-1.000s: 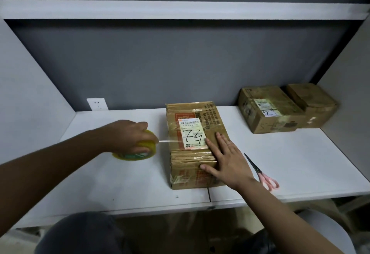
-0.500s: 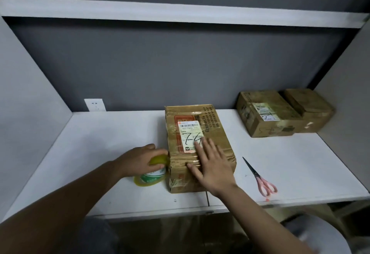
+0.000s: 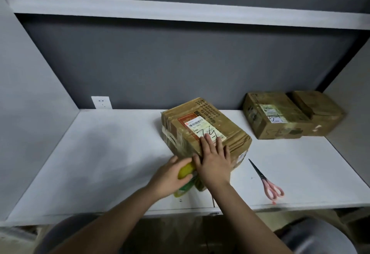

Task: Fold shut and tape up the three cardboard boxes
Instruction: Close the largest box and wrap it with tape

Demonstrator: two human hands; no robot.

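Observation:
A closed cardboard box (image 3: 212, 121) with a white label lies at the middle of the white table, turned at an angle. My right hand (image 3: 215, 159) presses flat on its near top, fingers straight. My left hand (image 3: 170, 175) grips a yellow tape roll (image 3: 186, 170) against the box's near left corner, where clear tape wraps the side. Two more closed boxes stand at the back right: a larger one (image 3: 276, 117) with a label and a smaller one (image 3: 318, 109) touching it.
Pink-handled scissors (image 3: 266, 181) lie shut on the table (image 3: 110, 153) right of the box, near the front edge. A wall socket (image 3: 101, 102) sits at the back left. Grey side panels and a shelf above enclose the table.
The left hand has brought the tape roll from the box's left side down to its near corner. The box has turned clockwise, and the right hand stays pressed on top.

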